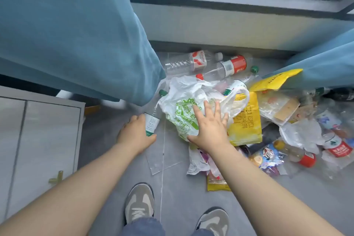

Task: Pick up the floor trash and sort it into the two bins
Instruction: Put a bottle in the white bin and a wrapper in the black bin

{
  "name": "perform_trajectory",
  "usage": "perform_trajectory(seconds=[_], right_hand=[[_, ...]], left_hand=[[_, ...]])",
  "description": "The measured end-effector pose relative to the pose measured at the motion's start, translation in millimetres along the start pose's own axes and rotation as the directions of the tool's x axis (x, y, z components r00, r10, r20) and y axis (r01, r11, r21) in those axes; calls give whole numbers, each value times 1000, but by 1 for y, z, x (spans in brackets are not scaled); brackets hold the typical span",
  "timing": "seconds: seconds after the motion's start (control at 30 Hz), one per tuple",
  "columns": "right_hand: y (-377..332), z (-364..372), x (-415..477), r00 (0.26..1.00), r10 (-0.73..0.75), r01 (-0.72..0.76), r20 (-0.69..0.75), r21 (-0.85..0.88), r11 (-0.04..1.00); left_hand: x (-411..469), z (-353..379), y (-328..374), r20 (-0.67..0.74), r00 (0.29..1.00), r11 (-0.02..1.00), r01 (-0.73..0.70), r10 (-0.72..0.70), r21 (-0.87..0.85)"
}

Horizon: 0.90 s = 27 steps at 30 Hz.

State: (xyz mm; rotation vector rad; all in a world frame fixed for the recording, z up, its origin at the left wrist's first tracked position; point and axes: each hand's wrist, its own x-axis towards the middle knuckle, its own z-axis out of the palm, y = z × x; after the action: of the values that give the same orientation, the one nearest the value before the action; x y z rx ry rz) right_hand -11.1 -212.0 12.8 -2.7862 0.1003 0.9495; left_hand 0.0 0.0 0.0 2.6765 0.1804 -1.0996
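A heap of trash lies on the grey floor below a window wall. My left hand (136,134) is closed around a clear plastic bottle (153,119) with a green-and-white label and a green cap, at the heap's left edge. My right hand (208,126) lies flat with fingers spread on a white plastic bag with green print (182,109). Beside it to the right sits a yellow packet (247,124). Two clear bottles with red labels (191,61) lie at the back. No bins are in view.
Blue curtains (76,34) hang at left and at the far right. A grey cabinet (38,140) stands at left. More wrappers, bags and bottles (306,136) spread to the right. A clear plastic sheet (162,157) lies flat on the floor. My shoes (139,203) stand below.
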Motion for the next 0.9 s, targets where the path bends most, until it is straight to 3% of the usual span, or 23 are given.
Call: perform_trajectory(seconds=[0.23, 0.57, 0.9], right_hand=[[6, 39, 36, 997, 71, -70, 34, -31, 997], [12, 77, 60, 994, 99, -103, -39, -129, 986], [13, 51, 34, 994, 102, -95, -44, 135, 986]], left_hand=[[34, 29, -5, -14, 1000, 1000, 28, -28, -14], [59, 46, -4, -38, 995, 993, 92, -95, -71], [20, 27, -12, -62, 993, 987, 88, -97, -134]])
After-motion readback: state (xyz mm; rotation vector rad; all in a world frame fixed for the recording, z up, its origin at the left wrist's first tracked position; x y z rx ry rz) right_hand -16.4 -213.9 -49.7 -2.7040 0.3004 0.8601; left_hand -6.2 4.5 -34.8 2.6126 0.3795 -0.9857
